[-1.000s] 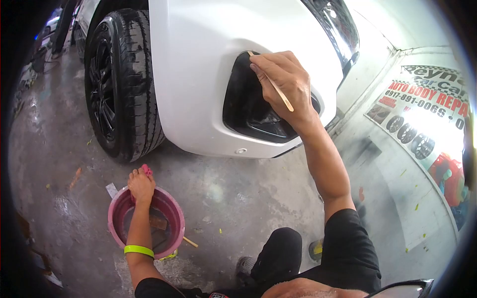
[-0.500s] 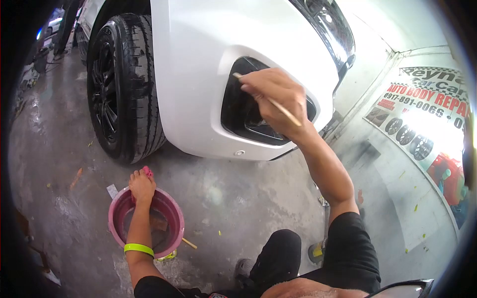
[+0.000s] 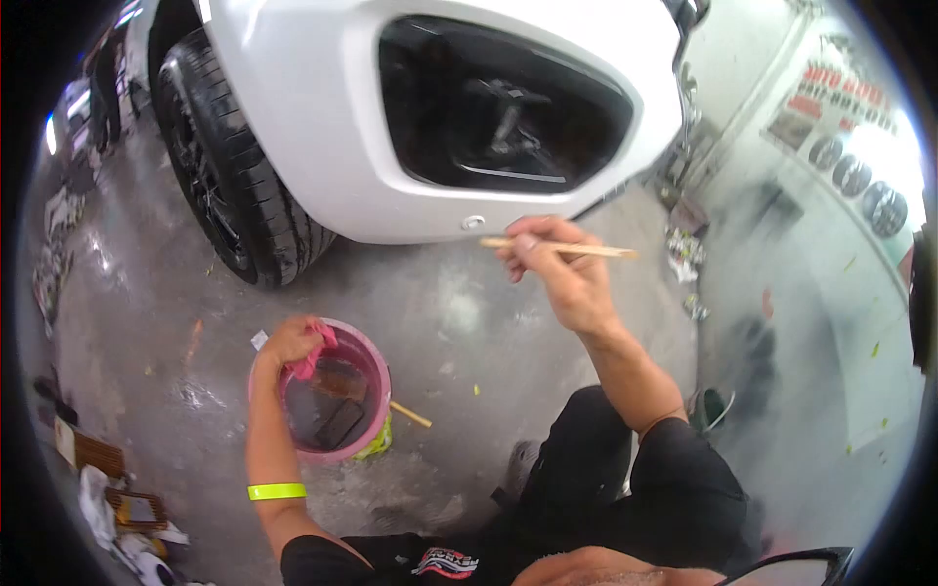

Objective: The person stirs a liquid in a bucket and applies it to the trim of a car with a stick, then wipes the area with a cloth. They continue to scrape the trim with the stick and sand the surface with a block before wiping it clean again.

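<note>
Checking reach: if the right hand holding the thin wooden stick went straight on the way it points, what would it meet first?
Probably the lower edge of the white car bumper, just under its black recess; the right hand, holding the thin wooden stick, sits below it, though depth is unclear.

A thin wooden stick (image 3: 562, 248) is held level above the concrete floor (image 3: 469, 313); a pink cloth (image 3: 315, 354) is bunched at the pink bucket (image 3: 385, 391) rim.

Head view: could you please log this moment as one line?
right hand: holds wooden stick | left hand: holds pink cloth at bucket | bumper above
</note>
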A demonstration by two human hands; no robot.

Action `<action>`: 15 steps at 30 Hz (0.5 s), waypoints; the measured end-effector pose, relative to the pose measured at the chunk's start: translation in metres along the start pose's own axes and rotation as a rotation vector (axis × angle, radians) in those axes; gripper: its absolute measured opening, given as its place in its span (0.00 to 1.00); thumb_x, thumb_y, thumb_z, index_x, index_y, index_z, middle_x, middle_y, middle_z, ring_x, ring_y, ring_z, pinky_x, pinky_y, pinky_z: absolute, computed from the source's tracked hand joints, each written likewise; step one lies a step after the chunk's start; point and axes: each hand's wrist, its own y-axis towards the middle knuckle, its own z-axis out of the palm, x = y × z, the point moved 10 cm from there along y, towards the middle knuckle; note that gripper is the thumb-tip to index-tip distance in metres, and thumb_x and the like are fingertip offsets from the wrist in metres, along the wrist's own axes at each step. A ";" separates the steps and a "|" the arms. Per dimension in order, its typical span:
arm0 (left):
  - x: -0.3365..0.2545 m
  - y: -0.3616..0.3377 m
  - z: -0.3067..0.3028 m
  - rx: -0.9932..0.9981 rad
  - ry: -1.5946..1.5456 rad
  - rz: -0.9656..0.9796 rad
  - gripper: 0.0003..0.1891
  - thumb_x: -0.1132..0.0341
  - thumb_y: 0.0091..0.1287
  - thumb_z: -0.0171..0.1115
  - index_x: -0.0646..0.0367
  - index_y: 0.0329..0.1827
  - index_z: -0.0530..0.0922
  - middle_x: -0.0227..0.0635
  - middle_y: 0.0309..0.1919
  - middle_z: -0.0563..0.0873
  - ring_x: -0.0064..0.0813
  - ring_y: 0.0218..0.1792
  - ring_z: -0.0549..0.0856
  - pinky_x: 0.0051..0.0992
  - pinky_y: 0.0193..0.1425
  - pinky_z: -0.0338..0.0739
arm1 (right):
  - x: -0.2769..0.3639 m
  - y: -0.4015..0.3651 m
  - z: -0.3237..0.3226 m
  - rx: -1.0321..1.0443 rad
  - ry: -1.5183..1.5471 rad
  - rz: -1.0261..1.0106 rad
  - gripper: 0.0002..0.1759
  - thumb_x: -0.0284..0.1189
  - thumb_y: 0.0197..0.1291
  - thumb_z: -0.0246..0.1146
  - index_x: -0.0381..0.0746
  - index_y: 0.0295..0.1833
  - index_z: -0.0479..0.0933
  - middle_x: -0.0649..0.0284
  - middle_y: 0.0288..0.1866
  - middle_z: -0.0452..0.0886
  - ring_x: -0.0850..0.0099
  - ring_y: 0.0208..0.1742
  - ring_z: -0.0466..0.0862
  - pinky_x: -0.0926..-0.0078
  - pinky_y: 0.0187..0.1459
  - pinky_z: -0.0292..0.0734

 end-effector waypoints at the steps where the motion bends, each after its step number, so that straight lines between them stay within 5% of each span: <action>1: 0.004 0.002 0.035 0.224 0.017 0.117 0.18 0.61 0.63 0.64 0.53 0.55 0.85 0.41 0.44 0.91 0.40 0.48 0.88 0.39 0.56 0.82 | -0.018 -0.012 -0.008 -0.039 0.028 0.011 0.12 0.31 0.73 0.63 0.32 0.52 0.83 0.59 0.39 0.88 0.77 0.37 0.84 0.77 0.40 0.81; 2: 0.004 -0.003 0.064 0.447 0.035 0.234 0.16 0.61 0.63 0.64 0.53 0.52 0.87 0.40 0.45 0.91 0.38 0.48 0.88 0.37 0.57 0.81 | -0.045 -0.023 -0.005 0.021 -0.048 0.107 0.12 0.31 0.73 0.63 0.33 0.52 0.83 0.61 0.39 0.89 0.78 0.36 0.84 0.76 0.40 0.81; 7: -0.011 -0.029 0.115 0.596 0.211 0.119 0.12 0.59 0.64 0.64 0.55 0.43 0.89 0.40 0.46 0.91 0.38 0.48 0.87 0.36 0.58 0.81 | -0.066 -0.052 -0.019 0.119 -0.292 0.132 0.10 0.30 0.71 0.63 0.38 0.52 0.83 0.61 0.37 0.89 0.73 0.36 0.86 0.70 0.39 0.81; 9: -0.044 -0.016 0.089 0.416 0.579 0.120 0.16 0.54 0.65 0.66 0.57 0.44 0.88 0.44 0.45 0.90 0.42 0.45 0.87 0.35 0.58 0.81 | -0.056 -0.050 -0.028 0.127 -0.421 -0.017 0.07 0.27 0.69 0.65 0.37 0.49 0.83 0.58 0.35 0.88 0.71 0.33 0.86 0.72 0.36 0.81; 10: -0.061 -0.008 0.082 0.524 0.509 0.042 0.20 0.50 0.67 0.66 0.57 0.50 0.87 0.49 0.47 0.88 0.45 0.46 0.88 0.34 0.58 0.81 | -0.056 -0.050 -0.034 0.100 -0.399 -0.022 0.07 0.27 0.69 0.65 0.37 0.49 0.83 0.58 0.35 0.88 0.71 0.33 0.86 0.72 0.36 0.81; 12: -0.176 -0.017 0.058 0.315 0.483 0.111 0.16 0.62 0.71 0.64 0.59 0.57 0.85 0.42 0.50 0.89 0.33 0.43 0.90 0.31 0.50 0.81 | -0.067 -0.052 -0.033 0.164 -0.322 0.057 0.06 0.26 0.67 0.66 0.36 0.46 0.80 0.56 0.34 0.88 0.67 0.32 0.87 0.69 0.36 0.82; 14: -0.280 -0.033 0.054 0.069 0.202 0.497 0.13 0.65 0.74 0.63 0.61 0.56 0.85 0.40 0.45 0.89 0.31 0.43 0.89 0.30 0.48 0.82 | -0.069 -0.053 -0.032 0.177 -0.297 0.030 0.06 0.26 0.67 0.66 0.36 0.45 0.79 0.56 0.34 0.88 0.66 0.31 0.87 0.69 0.36 0.82; 15: -0.308 -0.036 0.061 0.004 -0.006 0.522 0.12 0.66 0.74 0.64 0.62 0.55 0.85 0.40 0.42 0.90 0.31 0.39 0.88 0.30 0.44 0.81 | -0.071 -0.054 -0.030 0.201 -0.300 0.016 0.06 0.26 0.67 0.66 0.36 0.44 0.78 0.56 0.34 0.88 0.65 0.31 0.88 0.68 0.36 0.82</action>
